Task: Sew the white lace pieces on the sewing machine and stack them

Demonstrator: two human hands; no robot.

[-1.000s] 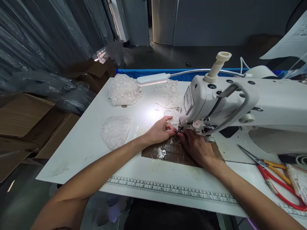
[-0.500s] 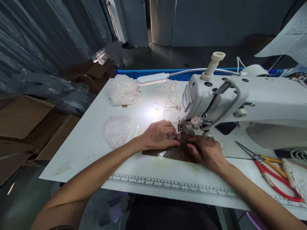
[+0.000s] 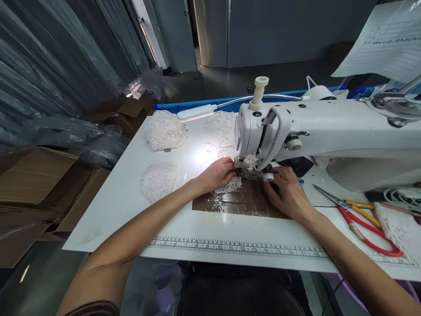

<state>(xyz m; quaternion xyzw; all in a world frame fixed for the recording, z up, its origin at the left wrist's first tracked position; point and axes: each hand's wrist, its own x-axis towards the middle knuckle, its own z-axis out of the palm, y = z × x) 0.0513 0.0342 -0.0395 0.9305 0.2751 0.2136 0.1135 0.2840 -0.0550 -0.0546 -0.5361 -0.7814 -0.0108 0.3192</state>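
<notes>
My left hand (image 3: 217,175) is closed by the needle area of a white sewing machine (image 3: 332,127), its fingertips pinching the edge of a white lace piece (image 3: 230,186). That lace lies partly under the hand, over a shiny brown sheet (image 3: 250,201) on the table. On the other side of the needle, my right hand (image 3: 290,193) has its fingers curled beside the machine head. A dark thing shows in its grip and a small blue tip (image 3: 300,181) shows behind it; I cannot make out what it is.
More lace pieces (image 3: 159,181) lie at the left, with a lace pile (image 3: 166,130) behind. A lamp (image 3: 197,113) lights the table. Red-and-yellow-handled scissors (image 3: 358,219) lie at right. A printed ruler (image 3: 237,249) runs along the front edge. Cardboard boxes (image 3: 36,175) stand left.
My left hand has moved up to the needle area with the lace, uncovering more of the brown sheet. My right hand has shifted slightly right and away from me. The view has turned slightly.
</notes>
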